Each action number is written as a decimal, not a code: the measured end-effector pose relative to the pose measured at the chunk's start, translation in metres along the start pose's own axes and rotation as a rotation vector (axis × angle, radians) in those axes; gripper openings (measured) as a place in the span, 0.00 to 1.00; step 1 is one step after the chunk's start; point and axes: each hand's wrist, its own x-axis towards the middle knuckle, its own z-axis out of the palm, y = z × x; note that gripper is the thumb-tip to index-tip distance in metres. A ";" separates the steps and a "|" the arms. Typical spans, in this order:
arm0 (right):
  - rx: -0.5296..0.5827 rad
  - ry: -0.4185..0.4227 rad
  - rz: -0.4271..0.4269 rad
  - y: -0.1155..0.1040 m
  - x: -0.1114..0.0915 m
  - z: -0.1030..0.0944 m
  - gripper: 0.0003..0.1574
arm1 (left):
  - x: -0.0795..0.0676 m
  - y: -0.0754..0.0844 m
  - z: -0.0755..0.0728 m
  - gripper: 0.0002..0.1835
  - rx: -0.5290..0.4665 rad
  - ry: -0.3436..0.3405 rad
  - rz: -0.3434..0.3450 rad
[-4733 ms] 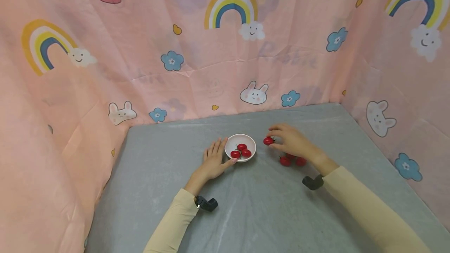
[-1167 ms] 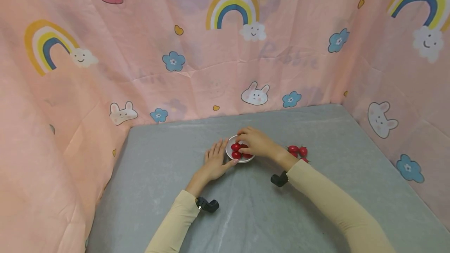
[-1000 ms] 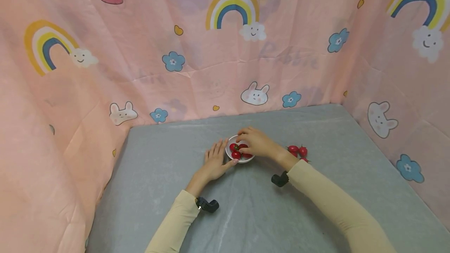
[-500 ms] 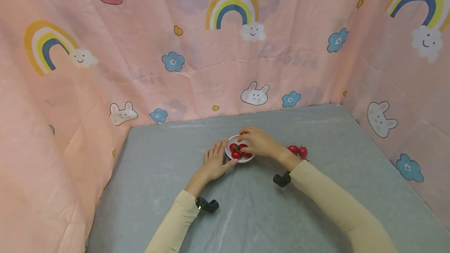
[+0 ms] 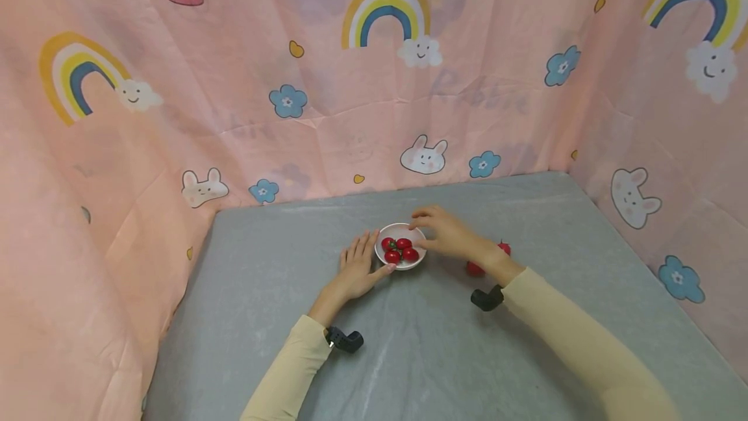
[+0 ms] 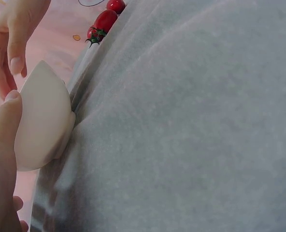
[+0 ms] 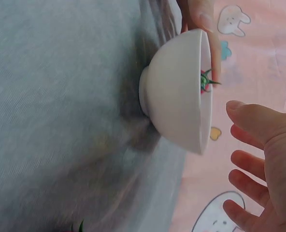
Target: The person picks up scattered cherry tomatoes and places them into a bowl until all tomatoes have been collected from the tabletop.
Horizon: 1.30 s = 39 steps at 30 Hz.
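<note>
The bowl (image 7: 174, 89) is standing upright on the table (image 5: 432, 349), with four red tomatoes (image 5: 392, 256) lying in it. The left hand (image 5: 356, 273) is bracing its left side, thumb resting at the near rim, fingers extending rather than curling. The right hand (image 5: 447, 232) is hovering by the opposite rim, its grip standing loosely wide and holding nothing. Loose tomatoes (image 6: 106, 21) are lying to the right (the right hand is partly hiding them in the head view, so their full count is uncertain). Chief hazard: a low fingertip could be catching the rim and tipping the bowl. A second: the wrist camera (image 5: 487, 299) or the right forearm (image 5: 573, 336), passing low, could be sending the loose tomatoes rolling. The table's far edge is running along the printed curtain (image 5: 350, 115), behind and apart from the bowl; wider room is lying in front of the bowl, while the loose tomatoes are narrowing the right side.
</note>
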 end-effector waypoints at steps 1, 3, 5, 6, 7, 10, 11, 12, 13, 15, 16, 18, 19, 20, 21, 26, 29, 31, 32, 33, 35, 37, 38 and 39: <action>0.002 0.006 -0.001 0.002 -0.002 -0.001 0.24 | 0.000 0.000 0.000 0.49 0.000 -0.002 -0.003; 0.002 0.016 0.006 0.006 -0.005 -0.003 0.24 | 0.000 0.000 0.000 0.49 0.003 -0.007 -0.010; 0.000 0.028 0.005 0.011 -0.009 -0.004 0.23 | 0.001 0.000 0.000 0.49 0.005 -0.008 -0.012; -0.002 0.032 0.003 0.013 -0.011 -0.005 0.23 | 0.001 0.000 0.000 0.49 0.004 -0.007 -0.011; -0.001 0.035 0.002 0.015 -0.012 -0.006 0.23 | 0.001 0.000 0.000 0.49 0.005 -0.008 -0.013; -0.004 0.040 0.005 0.021 -0.020 -0.008 0.23 | 0.001 0.000 0.001 0.49 0.004 -0.004 -0.009; -0.003 0.041 0.007 0.022 -0.023 -0.010 0.23 | 0.001 0.000 0.001 0.49 0.001 -0.001 -0.006; -0.004 0.041 0.009 0.023 -0.025 -0.011 0.23 | 0.001 0.000 0.001 0.49 0.000 0.002 -0.003; -0.005 0.041 0.012 0.024 -0.028 -0.012 0.23 | 0.001 0.000 0.000 0.49 -0.001 0.001 -0.004; -0.004 0.045 0.014 0.025 -0.033 -0.014 0.23 | 0.001 0.000 0.000 0.49 -0.002 0.003 -0.002; -0.003 0.046 0.015 0.025 -0.036 -0.015 0.23 | 0.001 0.000 0.000 0.49 -0.004 0.005 0.001; -0.006 0.051 0.009 0.028 -0.041 -0.015 0.23 | 0.000 -0.001 0.000 0.49 -0.007 0.006 0.004; -0.005 0.053 0.008 0.029 -0.043 -0.015 0.23 | 0.000 -0.001 0.000 0.49 -0.008 0.004 0.004; -0.006 0.057 0.003 0.030 -0.046 -0.015 0.23 | 0.000 -0.001 -0.001 0.49 -0.009 0.006 0.007; -0.004 0.062 -0.003 0.032 -0.048 -0.015 0.23 | 0.000 -0.001 -0.001 0.49 -0.011 0.005 0.009; 0.007 0.076 0.004 0.040 -0.060 -0.011 0.23 | 0.000 -0.001 0.000 0.49 -0.005 0.000 0.001; 0.011 0.076 0.019 0.044 -0.067 -0.009 0.23 | 0.001 -0.001 0.001 0.49 0.000 -0.004 -0.008; 0.005 0.075 0.019 0.046 -0.071 -0.008 0.23 | 0.001 -0.001 0.001 0.49 0.001 -0.004 -0.010; 0.001 0.075 0.018 0.047 -0.073 -0.007 0.23 | 0.001 -0.001 0.001 0.49 -0.001 -0.003 -0.009; -0.001 0.076 0.018 0.047 -0.075 -0.006 0.23 | 0.001 -0.001 0.001 0.49 -0.002 -0.002 -0.009; -0.002 0.075 0.024 0.048 -0.079 -0.005 0.23 | 0.001 -0.001 0.001 0.49 -0.002 -0.002 -0.008; -0.002 0.072 0.032 0.049 -0.083 -0.003 0.24 | 0.000 -0.001 0.000 0.49 -0.004 -0.003 -0.008; 0.002 0.072 0.038 0.049 -0.085 -0.003 0.24 | 0.000 -0.001 0.000 0.49 -0.006 -0.002 -0.007; 0.004 0.073 0.042 0.050 -0.087 -0.002 0.24 | 0.000 0.000 0.000 0.49 -0.008 -0.001 -0.008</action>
